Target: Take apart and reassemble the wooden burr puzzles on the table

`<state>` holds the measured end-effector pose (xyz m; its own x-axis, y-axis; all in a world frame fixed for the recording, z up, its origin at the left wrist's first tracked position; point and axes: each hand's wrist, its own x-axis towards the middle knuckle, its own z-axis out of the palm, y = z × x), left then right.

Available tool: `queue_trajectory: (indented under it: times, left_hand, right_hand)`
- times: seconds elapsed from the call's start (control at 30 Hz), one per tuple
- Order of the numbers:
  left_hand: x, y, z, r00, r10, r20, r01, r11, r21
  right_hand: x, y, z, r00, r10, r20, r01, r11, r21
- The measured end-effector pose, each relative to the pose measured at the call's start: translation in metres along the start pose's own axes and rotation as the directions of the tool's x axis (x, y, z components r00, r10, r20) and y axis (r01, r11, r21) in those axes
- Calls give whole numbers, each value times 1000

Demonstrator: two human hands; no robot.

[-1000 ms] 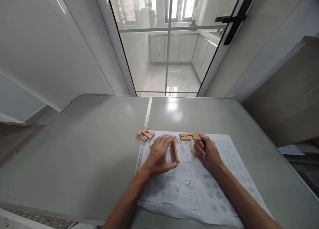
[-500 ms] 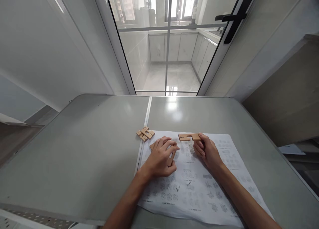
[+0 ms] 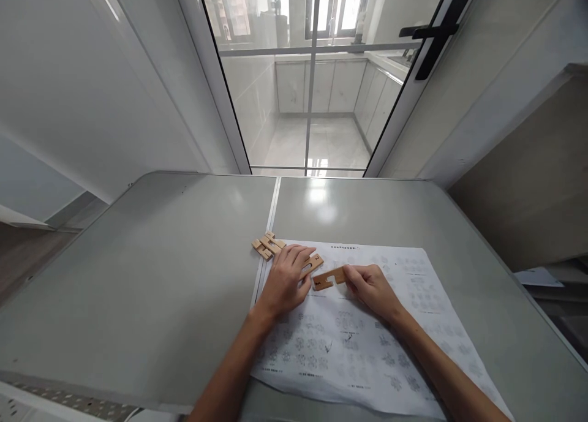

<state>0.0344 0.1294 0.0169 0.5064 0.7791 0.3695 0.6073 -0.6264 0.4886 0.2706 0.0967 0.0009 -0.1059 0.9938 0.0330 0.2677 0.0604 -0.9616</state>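
We see two bare hands over a grey, smooth worktop (image 3: pixel 184 299), on whose right half lies most of a white printed paper sheet (image 3: pixel 367 373). The right hand (image 3: pixel 373 290) pinches the right end of a flat, light-brown notched wooden piece (image 3: pixel 327 280), its fingers clamped on it; the notch opens toward the near side. The left hand (image 3: pixel 285 282) curves over a flat, light-brown slotted wooden piece (image 3: pixel 313 263), whose right end shows beyond the fingers, just to the far left of the notched piece. We cannot tell whether the left fingers are clamped on it or only rest around it.

As to writing, each of these two pieces bears a small dark mark near one end, too small for us to read surely. The sheet carries a dark heading line along its far edge, rows of grey printed figures with short captions, and dark pen strokes nearer to us; none of the text is legible.

At the far left corner of the sheet we note a cluster of light wooden pieces (image 3: pixel 265 245), overlapping one another across the pale seam strip (image 3: pixel 274 204) of the worktop, just beyond the left hand. Beyond the far edge stands a glazed door (image 3: pixel 337 137) with a black handle (image 3: pixel 438 36) at its right; white cabinets (image 3: pixel 344 86) show through the glass.
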Motion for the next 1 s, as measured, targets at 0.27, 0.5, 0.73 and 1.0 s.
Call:
queue_trajectory:
  times: [0.27, 0.5, 0.73, 1.0]
  left_hand:
    - [0, 6, 0, 996, -9, -93, 5, 999, -38]
    - [-1, 20, 9, 996, 93, 1, -93, 994, -54]
    - [-3, 18, 19, 994, 106, 38, -107, 994, 6]
    - [-7, 7, 25, 999, 51, -7, -50, 988, 145]
  right_hand:
    - [-2, 3, 9, 987, -143, -74, 119, 956, -270]
    - [-5, 8, 25, 965, -231, -128, 138, 853, -503]
    - [-5, 9, 29, 971, -210, -110, 92, 760, -643]
    - [-5, 4, 25, 981, -164, -99, 67, 779, -624]
